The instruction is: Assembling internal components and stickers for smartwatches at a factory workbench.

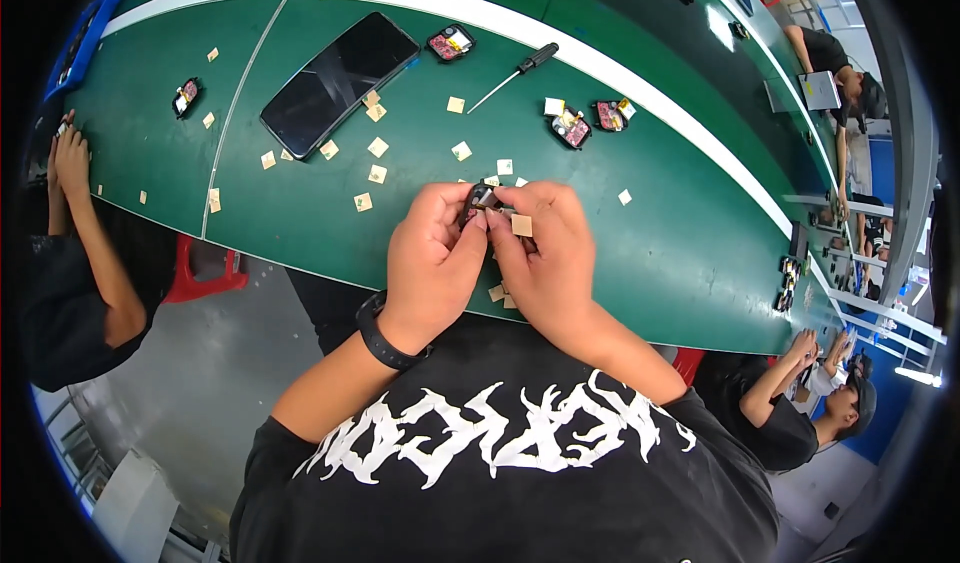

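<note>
Close to the table's near edge, my left hand (432, 238) is closed around a small black electronic device (481, 201) whose housing lies open, with reddish circuitry showing inside. My right hand (548, 248) is closed too, its thumb and index fingertips at the device's right side. A beige square (522, 225) like a piece of adhesive backing sits between the right fingers. What the right fingertips do inside the housing is hidden. Several more beige squares (377, 147) lie scattered beyond and beneath my hands.
On the green table (680, 233) lie a black smartphone (345, 83), a screwdriver (520, 73) and similar opened devices (568, 128), with another device (451, 43) beside the phone. A co-worker's hands (72, 158) are at the far left; another person (800, 403) sits at the right.
</note>
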Available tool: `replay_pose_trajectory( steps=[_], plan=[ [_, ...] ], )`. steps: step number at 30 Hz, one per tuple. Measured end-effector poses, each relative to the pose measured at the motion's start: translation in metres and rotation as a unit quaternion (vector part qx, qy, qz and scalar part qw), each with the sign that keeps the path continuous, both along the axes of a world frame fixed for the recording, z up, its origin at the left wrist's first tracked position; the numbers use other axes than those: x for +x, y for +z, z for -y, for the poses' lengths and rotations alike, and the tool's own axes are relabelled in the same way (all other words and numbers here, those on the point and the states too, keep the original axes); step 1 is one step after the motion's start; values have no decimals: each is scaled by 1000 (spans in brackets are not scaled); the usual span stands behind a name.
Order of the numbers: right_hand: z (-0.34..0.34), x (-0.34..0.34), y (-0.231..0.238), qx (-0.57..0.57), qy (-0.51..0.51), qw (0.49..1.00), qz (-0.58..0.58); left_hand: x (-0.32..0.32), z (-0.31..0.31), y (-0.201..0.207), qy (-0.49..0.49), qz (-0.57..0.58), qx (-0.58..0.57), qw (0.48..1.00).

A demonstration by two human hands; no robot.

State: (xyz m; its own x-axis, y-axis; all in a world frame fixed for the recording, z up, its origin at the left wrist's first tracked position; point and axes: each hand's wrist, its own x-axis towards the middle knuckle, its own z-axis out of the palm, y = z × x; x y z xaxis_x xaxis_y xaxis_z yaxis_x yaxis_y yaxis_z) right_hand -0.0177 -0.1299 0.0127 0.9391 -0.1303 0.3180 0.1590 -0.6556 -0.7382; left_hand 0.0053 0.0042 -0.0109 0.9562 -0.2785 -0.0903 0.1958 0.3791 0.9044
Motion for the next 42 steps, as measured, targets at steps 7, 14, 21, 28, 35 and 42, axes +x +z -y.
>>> replay_pose_trajectory(
  steps=[7,14,21,28,35,42],
  plan=[
    [-1,0,-6,-16,-11,999,44,0,0,3,-6,1,10,1000],
    [-2,-2,-6,-24,-10,999,32,1,-1,3,-7,3,23,1000],
    [1,3,-3,-14,13,1000,1,0,2,-2,16,16,40,999],
    [13,4,-2,37,66,996,-43,-1,-2,2,-16,7,30,999],
    [16,4,-12,-3,131,991,-5,5,-6,0,-19,-9,47,999],
    [13,1,5,98,27,994,-48,3,0,2,-4,-34,-11,999]
  ],
)
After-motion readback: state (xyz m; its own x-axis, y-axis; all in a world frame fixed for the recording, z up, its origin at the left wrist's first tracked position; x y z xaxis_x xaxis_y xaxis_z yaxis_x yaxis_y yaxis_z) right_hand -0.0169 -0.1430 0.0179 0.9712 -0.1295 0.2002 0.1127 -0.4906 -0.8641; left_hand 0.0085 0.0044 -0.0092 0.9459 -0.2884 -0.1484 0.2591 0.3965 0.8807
